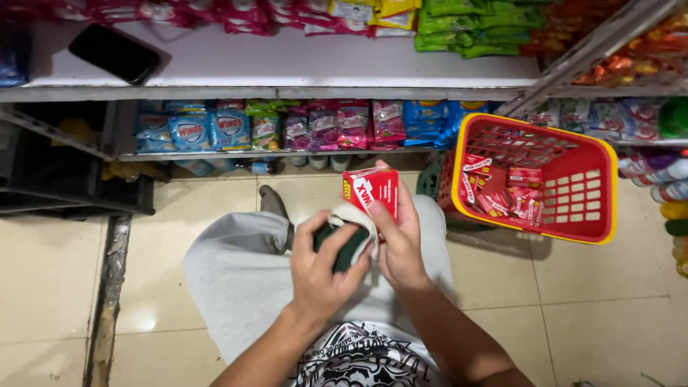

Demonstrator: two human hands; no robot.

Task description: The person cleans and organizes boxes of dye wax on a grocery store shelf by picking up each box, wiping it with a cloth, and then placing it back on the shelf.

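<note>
My right hand [398,244] holds a small red and white box [372,189] upright over my lap. My left hand [320,266] presses a folded cloth [349,233], white outside and dark green inside, against the lower side of the box. Both hands meet above my grey trousers [236,279]. To the right stands a red plastic basket [598,215] with a yellow rim, holding several more of the same red boxes [505,193].
Store shelves run across the top: a white shelf board [287,64] with a black phone [115,53] on it, and rows of coloured sachets [322,125] below. A black crate [64,179] sits at the left. Bottles [666,186] line the right edge. The floor is beige tile.
</note>
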